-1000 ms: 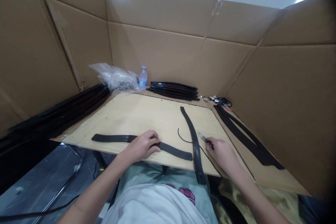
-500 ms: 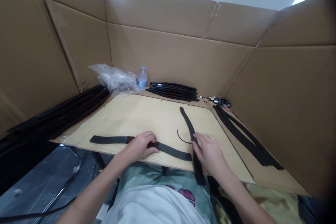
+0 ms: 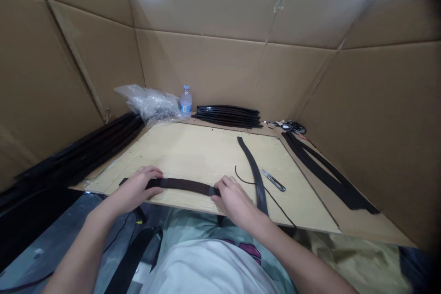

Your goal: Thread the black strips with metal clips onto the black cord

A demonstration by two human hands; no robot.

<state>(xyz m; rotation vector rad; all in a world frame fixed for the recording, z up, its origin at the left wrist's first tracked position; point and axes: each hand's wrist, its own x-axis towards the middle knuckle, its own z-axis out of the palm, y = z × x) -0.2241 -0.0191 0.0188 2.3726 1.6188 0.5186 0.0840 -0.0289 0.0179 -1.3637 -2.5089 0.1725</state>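
A flat black rubber strip [image 3: 182, 184] lies along the near edge of the light wooden board [image 3: 193, 151]. My left hand [image 3: 136, 187] grips its left end with curled fingers. My right hand [image 3: 232, 198] closes on its right end. A second curved black strip [image 3: 253, 167] runs away from me just right of my right hand, with a thin black cord [image 3: 241, 178] beside it. Small metal snips [image 3: 273, 180] lie on the board to the right, free of either hand.
Cardboard walls enclose the bench on three sides. A stack of black strips [image 3: 227, 116], a water bottle [image 3: 186, 101] and a plastic bag [image 3: 149, 101] sit at the back. More strips lie at right [image 3: 324, 172] and in a long pile at left [image 3: 86, 149].
My right hand put the snips down on the board and moved left onto the strip's right end. My left hand slid left to the other end. The camera tilted slightly.
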